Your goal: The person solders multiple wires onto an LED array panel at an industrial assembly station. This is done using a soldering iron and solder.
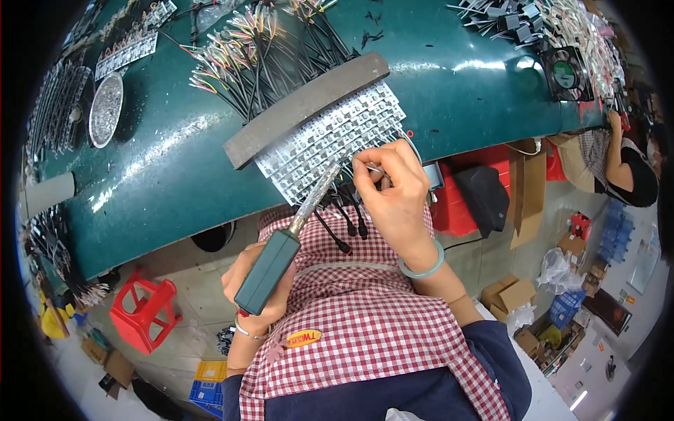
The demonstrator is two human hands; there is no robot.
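I have the left hand (281, 295) wrapped round a green-handled soldering tool (269, 272); the right hand (394, 191) pinches what looks like a thin wire (380, 170), beside circuit boards (330, 137) at the near edge of the tabletop (456, 98).

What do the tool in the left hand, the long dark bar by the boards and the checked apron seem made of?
Tool handle: probably moulded plastic, satin, evenly coloured green.
Barrel: apparently metal, from its silvery, mottled glints.
Dark bar: dull, without glints; perhaps stone or coated metal, unclear.
Apron: likely woven cloth, matte, from its soft folds.
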